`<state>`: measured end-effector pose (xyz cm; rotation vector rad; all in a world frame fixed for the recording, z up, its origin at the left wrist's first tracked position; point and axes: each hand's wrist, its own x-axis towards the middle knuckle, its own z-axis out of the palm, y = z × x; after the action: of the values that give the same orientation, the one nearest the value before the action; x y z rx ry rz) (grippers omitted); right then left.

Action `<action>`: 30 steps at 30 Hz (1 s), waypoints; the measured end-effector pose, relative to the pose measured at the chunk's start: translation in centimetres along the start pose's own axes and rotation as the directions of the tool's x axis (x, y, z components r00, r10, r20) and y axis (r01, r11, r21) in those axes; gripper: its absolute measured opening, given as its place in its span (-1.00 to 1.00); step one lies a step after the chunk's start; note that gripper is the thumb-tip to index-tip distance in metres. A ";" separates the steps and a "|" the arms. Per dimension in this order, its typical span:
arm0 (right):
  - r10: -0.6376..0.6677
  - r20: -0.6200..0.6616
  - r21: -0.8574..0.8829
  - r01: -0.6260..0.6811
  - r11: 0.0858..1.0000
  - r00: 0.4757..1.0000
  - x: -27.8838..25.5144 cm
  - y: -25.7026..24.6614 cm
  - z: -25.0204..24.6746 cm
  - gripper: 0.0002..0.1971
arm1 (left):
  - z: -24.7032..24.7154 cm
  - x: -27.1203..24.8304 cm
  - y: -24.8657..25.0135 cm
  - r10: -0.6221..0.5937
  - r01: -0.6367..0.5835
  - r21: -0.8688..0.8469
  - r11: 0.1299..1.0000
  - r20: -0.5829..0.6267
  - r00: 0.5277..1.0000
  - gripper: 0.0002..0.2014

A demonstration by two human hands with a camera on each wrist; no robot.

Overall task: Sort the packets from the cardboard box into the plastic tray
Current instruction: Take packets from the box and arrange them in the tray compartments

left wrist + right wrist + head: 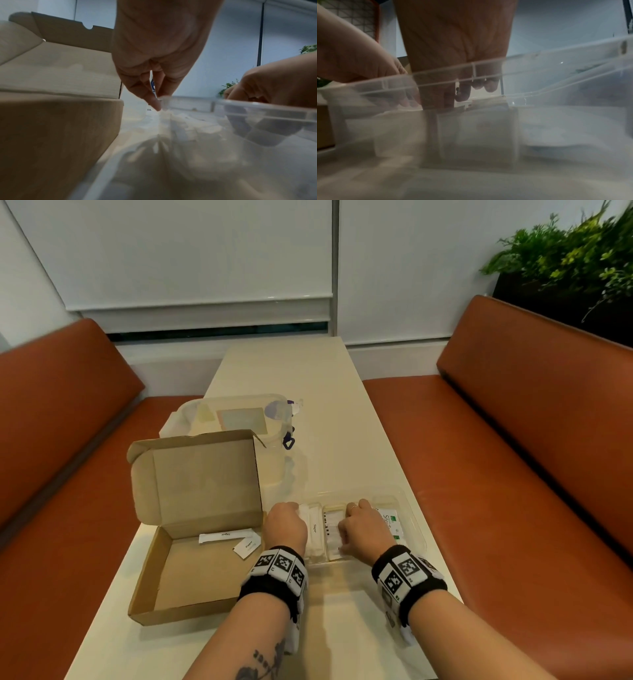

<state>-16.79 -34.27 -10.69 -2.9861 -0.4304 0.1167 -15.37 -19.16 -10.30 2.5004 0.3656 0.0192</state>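
An open cardboard box (pixel 191 577) lies on the left of the table and holds a white sugar stick (pixel 226 535) and a small pepper packet (pixel 247 547). To its right sits the clear plastic tray (pixel 407 505) with its compartments. My left hand (pixel 296 510) reaches down into the leftmost compartment. In the left wrist view its thumb and finger (pixel 157 104) pinch a thin white packet. My right hand (pixel 356 515) is curled into the middle compartment and pinches a black-marked packet (pixel 457 86). Another sugar stick (pixel 314 530) lies between the hands, and green-labelled packets (pixel 390 520) fill the right compartment.
A clear lidded container (pixel 239 419) with purple clips stands behind the box's raised lid (pixel 202 481). Orange benches (pixel 513 457) flank the narrow cream table (pixel 308 378). A plant (pixel 575 251) stands at the back right.
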 end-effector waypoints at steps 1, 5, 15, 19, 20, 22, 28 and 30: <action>0.004 0.001 -0.021 -0.004 1.000 1.000 0.0 0.0 0.0 -0.82 | 0.0 0.1 0.0 -0.003 0.002 0.005 1.000 0.002 1.000 -0.56; 0.021 -0.008 -0.053 -0.021 0.998 1.000 0.0 -0.1 0.0 -0.78 | -0.2 0.2 0.1 -0.011 0.011 0.012 1.000 0.020 1.000 -0.56; 0.092 -0.129 0.267 -0.054 0.962 0.987 0.9 -2.9 -2.4 -0.80 | -4.1 0.0 0.7 0.022 -0.022 -0.077 0.997 0.000 1.000 -0.72; 0.051 -0.158 0.414 0.019 0.910 0.986 1.8 -7.9 -4.1 -0.85 | -8.0 2.0 -1.5 -0.065 0.055 0.120 0.991 0.077 0.995 -0.77; 0.020 -0.139 0.444 0.044 0.895 0.990 2.0 -9.2 -4.0 -0.87 | -8.6 2.3 -2.6 -0.091 0.068 0.196 0.978 0.107 0.990 -0.78; -0.046 -0.082 0.471 0.079 0.879 0.996 2.0 -11.5 -3.3 -0.89 | -9.3 2.7 -4.8 -0.135 0.072 0.322 0.944 0.177 0.975 -0.78; -0.073 0.036 0.385 0.054 0.921 0.997 1.9 -14.4 0.1 -0.84 | -7.1 3.0 -9.0 -0.016 -0.151 0.439 0.886 0.355 0.935 -0.46; -0.060 0.031 0.403 0.042 0.914 0.998 1.9 -14.5 0.3 -0.88 | -6.3 3.0 -9.4 0.027 -0.204 0.464 0.862 0.360 0.932 -0.46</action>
<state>-19.02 -19.89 -9.16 -2.5684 -0.4288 0.2343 -15.49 -7.43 -10.74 2.9561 0.0687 -0.5219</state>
